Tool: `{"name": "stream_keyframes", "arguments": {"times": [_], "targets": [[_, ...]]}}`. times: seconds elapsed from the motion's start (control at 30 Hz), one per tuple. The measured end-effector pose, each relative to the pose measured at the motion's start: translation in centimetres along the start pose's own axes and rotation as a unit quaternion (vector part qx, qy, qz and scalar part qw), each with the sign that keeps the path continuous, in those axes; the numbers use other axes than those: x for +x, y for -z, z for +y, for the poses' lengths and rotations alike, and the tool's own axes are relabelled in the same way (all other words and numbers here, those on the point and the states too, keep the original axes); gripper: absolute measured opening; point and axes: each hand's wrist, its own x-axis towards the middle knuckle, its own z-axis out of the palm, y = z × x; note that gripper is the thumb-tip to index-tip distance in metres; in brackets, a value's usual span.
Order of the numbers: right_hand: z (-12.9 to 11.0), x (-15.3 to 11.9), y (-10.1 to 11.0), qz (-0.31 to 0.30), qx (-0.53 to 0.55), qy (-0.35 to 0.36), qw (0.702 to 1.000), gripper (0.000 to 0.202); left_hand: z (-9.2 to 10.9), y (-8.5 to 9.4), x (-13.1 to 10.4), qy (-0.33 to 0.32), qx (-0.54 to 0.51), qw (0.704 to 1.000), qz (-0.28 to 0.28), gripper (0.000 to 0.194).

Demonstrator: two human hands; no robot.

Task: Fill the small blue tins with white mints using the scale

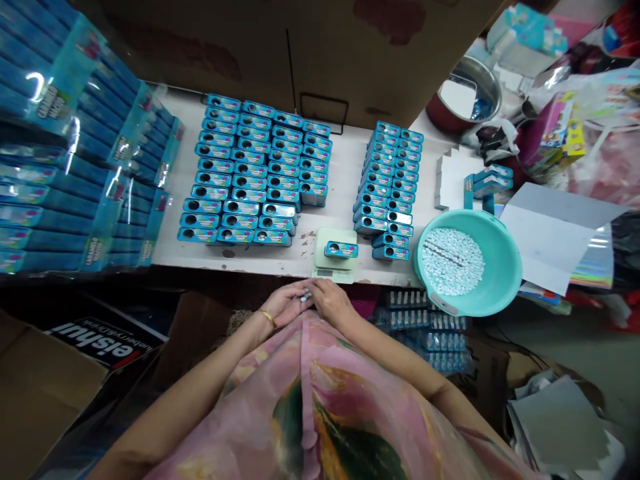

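Note:
My left hand (287, 305) is turned palm up and cupped, with a few small white candies (304, 297) lying at its fingers; a gold bracelet circles the wrist. Against those fingers rests my right hand (329, 299), its fingers bent and pressed together, so whatever they pinch is hidden. Just beyond both hands a pale green scale (323, 266) sits at the table's front edge. One small blue tin (342, 250) with a dark round opening stands on the scale. To the right, a turquoise basin (503, 280) holds a heap of white candies (453, 263).
Rows of blue tins (250, 170) fill the table's left part, with a narrower block of tins (387, 187) right of the scale. Wrapped blue packs (100, 153) are stacked far left. Cardboard (260, 53) walls the back. White boxes (457, 177) stand behind the basin.

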Motion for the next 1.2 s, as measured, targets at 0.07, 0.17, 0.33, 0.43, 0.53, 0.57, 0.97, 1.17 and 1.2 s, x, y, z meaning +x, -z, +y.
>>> {"name": "stream_keyframes", "arguments": {"times": [0.07,0.17,0.33,0.43,0.53,0.57,0.97,1.17,1.2], "targets": [[-0.6,0.0,-0.8,-0.045,-0.01,-0.001,0.999,0.02,-0.6,1.0,-0.5,0.027,0.008,1.0,-0.007,0.044],[-0.7,0.0,-1.2,-0.083,-0.016,0.004,0.996,0.015,-1.1,2.0,-0.9,0.045,0.017,0.999,-0.018,0.046],[-0.2,-0.8,-0.1,-0.033,0.071,0.009,0.997,0.014,-0.9,1.8,-0.7,0.042,0.017,0.999,-0.008,0.036],[0.9,-0.6,2.0,0.078,0.152,-0.004,0.985,0.016,-0.3,1.2,-0.4,0.024,0.007,1.0,-0.006,0.033],[2.8,0.8,4.3,0.179,0.165,-0.029,0.97,0.019,0.4,0.7,-0.1,0.0,0.003,1.0,-0.002,0.032],[3.6,1.4,4.9,0.195,0.156,-0.033,0.968,0.019,0.5,0.6,-0.1,-0.006,0.004,1.0,0.001,0.033],[9.4,0.2,6.3,0.174,0.039,-0.072,0.981,0.05,1.9,4.9,-1.5,-0.063,-0.038,0.994,0.082,0.041],[9.3,1.1,5.1,0.09,-0.017,-0.092,0.992,0.059,2.2,6.9,-2.0,-0.081,-0.054,0.988,0.12,0.044],[9.3,1.3,4.9,0.087,-0.022,-0.096,0.991,0.056,2.3,6.9,-2.0,-0.083,-0.058,0.987,0.122,0.044]]}}
